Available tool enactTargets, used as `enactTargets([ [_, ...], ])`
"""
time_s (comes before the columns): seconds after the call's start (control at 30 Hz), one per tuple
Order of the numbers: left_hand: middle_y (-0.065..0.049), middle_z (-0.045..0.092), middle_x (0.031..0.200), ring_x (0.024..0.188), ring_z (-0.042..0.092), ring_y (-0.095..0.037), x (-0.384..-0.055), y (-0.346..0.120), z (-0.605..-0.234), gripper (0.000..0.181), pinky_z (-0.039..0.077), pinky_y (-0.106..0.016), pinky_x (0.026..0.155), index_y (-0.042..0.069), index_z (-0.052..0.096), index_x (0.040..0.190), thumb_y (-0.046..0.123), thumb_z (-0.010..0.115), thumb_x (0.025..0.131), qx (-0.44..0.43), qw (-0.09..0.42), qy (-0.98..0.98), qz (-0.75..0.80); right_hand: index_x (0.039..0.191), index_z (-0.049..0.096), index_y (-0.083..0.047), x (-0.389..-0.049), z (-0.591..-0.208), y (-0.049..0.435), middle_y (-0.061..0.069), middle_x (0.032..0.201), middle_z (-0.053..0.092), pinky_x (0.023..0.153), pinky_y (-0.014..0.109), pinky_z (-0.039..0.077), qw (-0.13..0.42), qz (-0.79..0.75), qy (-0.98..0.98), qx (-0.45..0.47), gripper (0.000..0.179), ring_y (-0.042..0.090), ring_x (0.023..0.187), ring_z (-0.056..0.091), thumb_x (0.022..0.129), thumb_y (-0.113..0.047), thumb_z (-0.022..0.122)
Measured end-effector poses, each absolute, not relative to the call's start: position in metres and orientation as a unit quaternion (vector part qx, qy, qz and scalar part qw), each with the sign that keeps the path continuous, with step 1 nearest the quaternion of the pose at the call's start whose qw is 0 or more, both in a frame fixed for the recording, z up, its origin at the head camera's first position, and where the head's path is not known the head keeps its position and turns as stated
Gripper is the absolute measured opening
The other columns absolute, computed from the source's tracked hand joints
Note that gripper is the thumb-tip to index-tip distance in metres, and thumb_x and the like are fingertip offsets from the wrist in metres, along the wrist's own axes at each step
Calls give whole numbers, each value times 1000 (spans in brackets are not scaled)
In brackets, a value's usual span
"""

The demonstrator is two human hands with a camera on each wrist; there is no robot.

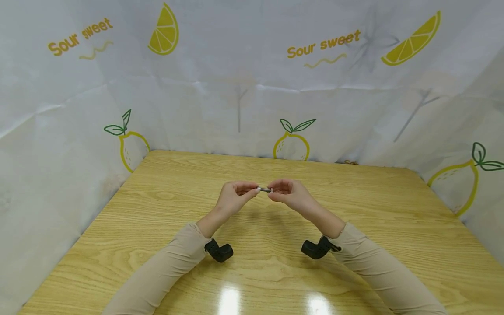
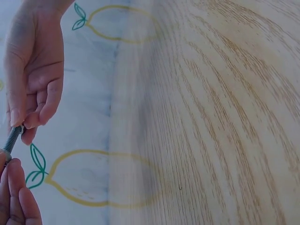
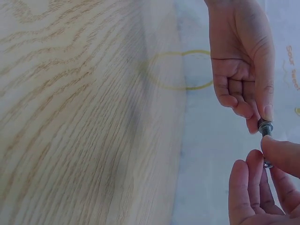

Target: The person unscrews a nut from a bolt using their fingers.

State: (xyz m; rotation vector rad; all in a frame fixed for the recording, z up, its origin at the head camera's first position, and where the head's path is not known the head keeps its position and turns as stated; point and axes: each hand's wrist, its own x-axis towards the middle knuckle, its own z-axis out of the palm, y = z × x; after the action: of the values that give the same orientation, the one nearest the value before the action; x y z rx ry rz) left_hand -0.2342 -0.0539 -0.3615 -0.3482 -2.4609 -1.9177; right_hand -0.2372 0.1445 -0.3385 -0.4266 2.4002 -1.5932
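A slim metal bolt (image 1: 265,190) lies roughly level between the two hands, above the table. My left hand (image 1: 233,197) pinches its left end between thumb and fingers. The other end is in the thumb-and-finger pinch of my right hand (image 1: 293,194). Close up in the left wrist view, threads show along the bolt (image 2: 13,138), with a ring-like collar near each end. In the right wrist view a wider round piece sits by the left thumb, and a shiny rim shows beneath the right thumb (image 3: 281,152). Fingertips hide whether these are nuts, washers or the head.
Below the hands spreads a wood-grain table (image 1: 138,218). A white cloth (image 1: 220,57) printed with lemons and lettering hangs behind and at both sides. Black wrist mounts (image 1: 218,251) sit at the sleeve cuffs.
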Motion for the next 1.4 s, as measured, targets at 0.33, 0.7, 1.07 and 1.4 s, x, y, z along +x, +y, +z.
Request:
enactTargets([
  [0.33, -11, 71, 104, 90, 68, -19, -235, -54, -362, 23, 54, -28, 76, 7, 71, 106, 18, 68, 86, -111, 3, -784, -611, 126, 51, 7, -238, -339, 146, 29, 116, 60, 89, 38, 54, 148, -540, 812, -163, 44, 37, 104, 61, 96, -25, 53],
  [0.7, -13, 71, 104, 88, 68, -18, -235, -54, -364, 23, 54, -26, 75, 6, 71, 106, 18, 67, 87, -120, 0, -780, -615, 115, 57, -1, -238, -340, 144, 11, 108, 61, 94, 48, 49, 117, -536, 824, -141, 31, 23, 97, 62, 88, -15, 65],
  [1.07, -13, 71, 102, 90, 68, -19, -234, -54, -362, 24, 55, -28, 76, 6, 70, 107, 18, 67, 87, -112, 0, -781, -615, 119, 56, 7, -240, -339, 146, 22, 107, 65, 89, 40, 53, 146, -532, 821, -150, 39, 26, 93, 66, 95, -24, 56],
  [1.4, -14, 70, 106, 92, 67, -20, -236, -53, -364, 27, 55, -29, 77, 4, 70, 108, 20, 67, 87, -119, -2, -781, -613, 119, 55, 1, -238, -338, 144, 11, 103, 63, 93, 45, 51, 131, -556, 808, -140, 35, 36, 102, 61, 88, -12, 64],
])
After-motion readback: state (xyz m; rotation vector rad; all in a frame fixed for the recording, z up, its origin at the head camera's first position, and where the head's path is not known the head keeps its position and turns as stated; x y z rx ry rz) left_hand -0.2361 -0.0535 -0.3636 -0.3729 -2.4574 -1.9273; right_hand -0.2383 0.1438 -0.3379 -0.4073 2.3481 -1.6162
